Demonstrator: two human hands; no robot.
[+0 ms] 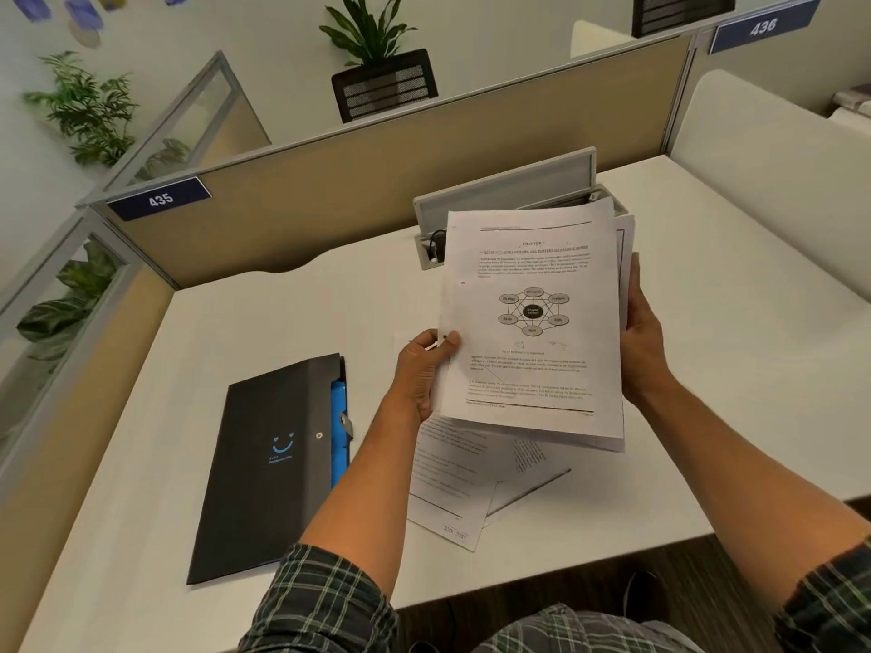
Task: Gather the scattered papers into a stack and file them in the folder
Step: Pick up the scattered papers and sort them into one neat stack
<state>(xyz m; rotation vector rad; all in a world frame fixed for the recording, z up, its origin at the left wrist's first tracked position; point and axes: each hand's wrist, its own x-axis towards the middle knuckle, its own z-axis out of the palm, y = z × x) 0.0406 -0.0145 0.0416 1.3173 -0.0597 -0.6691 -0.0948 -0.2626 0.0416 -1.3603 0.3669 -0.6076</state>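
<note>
I hold a stack of printed papers (532, 322) above the white desk (235, 322); the top sheet shows text and a wheel diagram. My left hand (424, 374) grips the stack's left edge with the thumb on top. My right hand (643, 341) clasps the right edge, fingers behind the sheets. Under the stack, two or three more papers (447, 483) lie fanned on the desk near its front edge. A black folder (273, 464) with a blue smiley print and a blue inner edge lies closed, or nearly so, to the left.
A grey cable box (509, 190) with its lid raised stands at the back of the desk, behind the stack. Tan partition walls (330, 205) close off the back and left sides. The desk's front edge runs just past the loose papers.
</note>
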